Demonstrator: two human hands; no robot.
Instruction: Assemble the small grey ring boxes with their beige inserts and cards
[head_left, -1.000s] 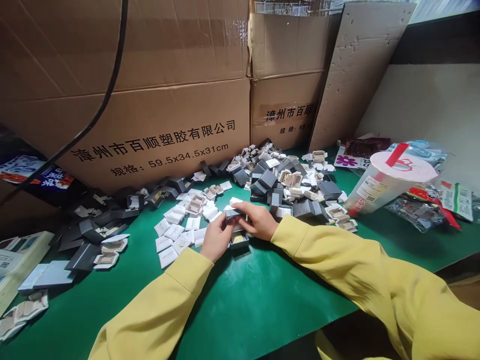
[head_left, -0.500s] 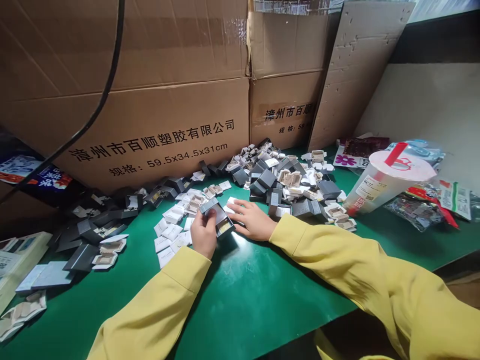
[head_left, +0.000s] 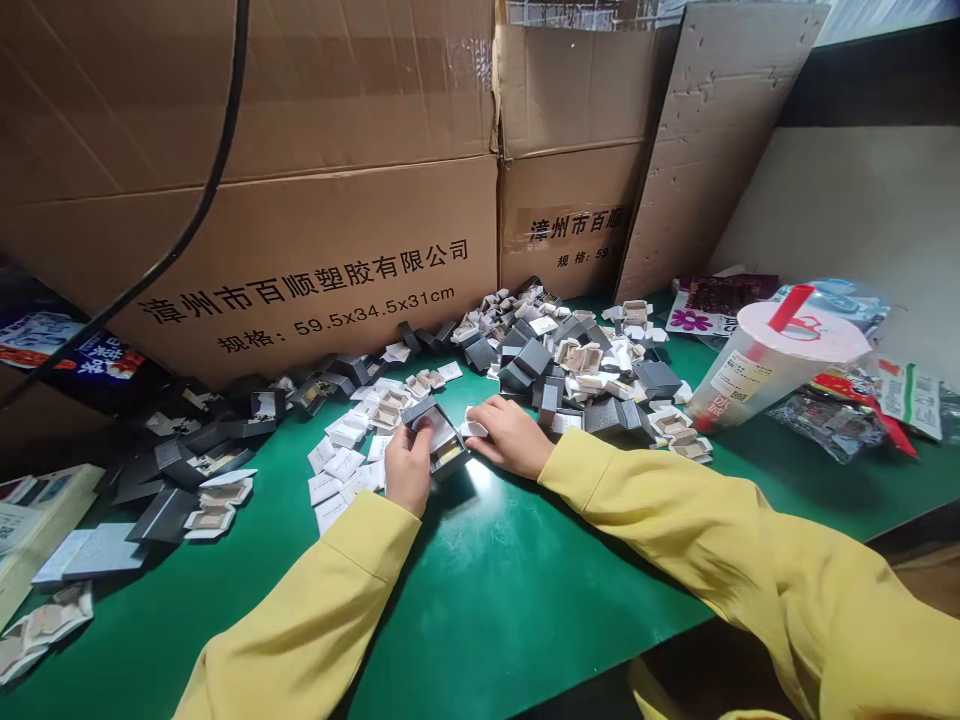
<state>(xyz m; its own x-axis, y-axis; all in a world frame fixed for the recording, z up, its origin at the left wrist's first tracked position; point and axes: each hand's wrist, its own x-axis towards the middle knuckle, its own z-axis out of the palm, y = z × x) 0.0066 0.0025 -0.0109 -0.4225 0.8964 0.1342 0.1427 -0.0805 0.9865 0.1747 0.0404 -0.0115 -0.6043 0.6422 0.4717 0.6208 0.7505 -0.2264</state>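
My left hand holds a small dark grey box that is open, tilted up off the green table top. My right hand rests on the table just right of the box, its fingertips pinching a small white card. White cards lie scattered to the left of my left hand. A heap of dark boxes and beige inserts sits just beyond my right hand. Both sleeves are yellow.
Large brown cartons stand along the back of the table. A lidded plastic cup with a red straw leans at the right among snack packets. More dark boxes lie at the left, with flat packs at the left edge.
The box was down on the table between both hands; my left hand has lifted it open and tilted. My right hand let go of it and now pinches a white card.
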